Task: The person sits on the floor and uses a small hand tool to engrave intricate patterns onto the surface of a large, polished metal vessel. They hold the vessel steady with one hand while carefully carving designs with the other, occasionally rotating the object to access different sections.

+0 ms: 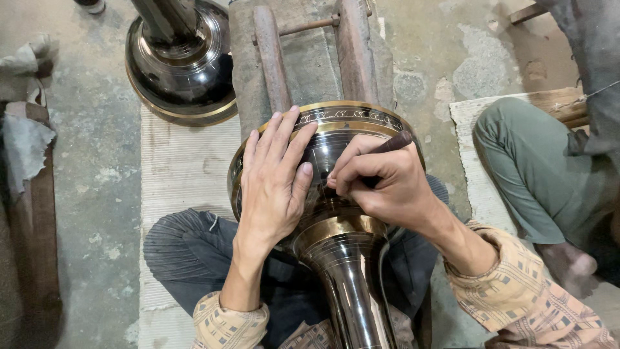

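Metal, dark and polished with brass bands: the vase (336,194) we are engraving is lying across our lap, its wide rim resting against a wooden rest (310,58) on the floor. We judge it heavy, rigid and slippery, best steadied at the broad shoulder or the narrow neck. Our left hand (274,178) is pressing flat on the shoulder, fingers spread and released. Our right hand (381,181) is curling over, fingers pinching an engraving tool (394,143) whose tip is touching the dark surface.
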